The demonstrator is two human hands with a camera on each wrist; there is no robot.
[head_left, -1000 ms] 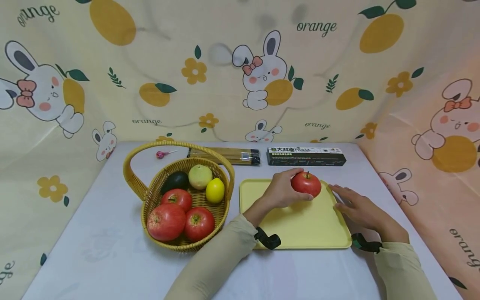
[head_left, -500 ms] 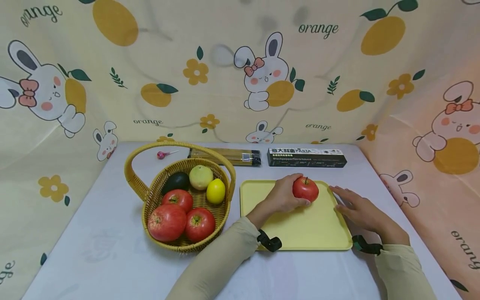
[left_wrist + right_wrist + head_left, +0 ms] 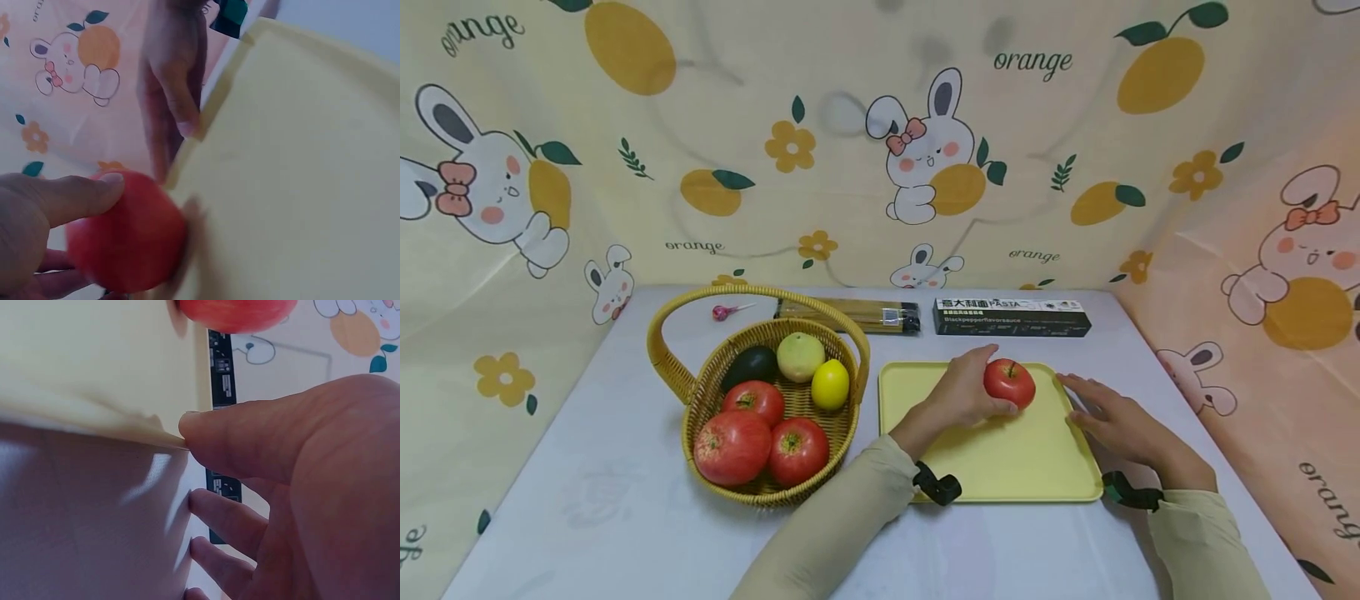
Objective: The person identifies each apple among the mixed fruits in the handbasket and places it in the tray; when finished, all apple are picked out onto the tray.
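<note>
My left hand (image 3: 966, 389) holds a red apple (image 3: 1010, 384) over the far right part of a yellow tray (image 3: 1000, 467). In the left wrist view the thumb lies along the top of the apple (image 3: 128, 234), with fingers on its other side. Whether the apple's underside touches the tray cannot be told. At the tray's right edge is my right hand (image 3: 1131, 425), its fingers fairly straight. The right wrist view shows its thumb (image 3: 237, 437) touching the tray rim, the other fingers outside and lower.
Left of the tray stands a wicker basket (image 3: 852, 429) with a tall handle, holding several fruits, among them a yellow lemon (image 3: 831, 385). Along the back lie a pasta box (image 3: 1011, 318), a pack of dry noodles (image 3: 865, 315) and a lollipop (image 3: 722, 312).
My left hand has lowered the apple toward the tray and slightly nearer to me, still holding it. The right hand has stayed at the tray's edge.
</note>
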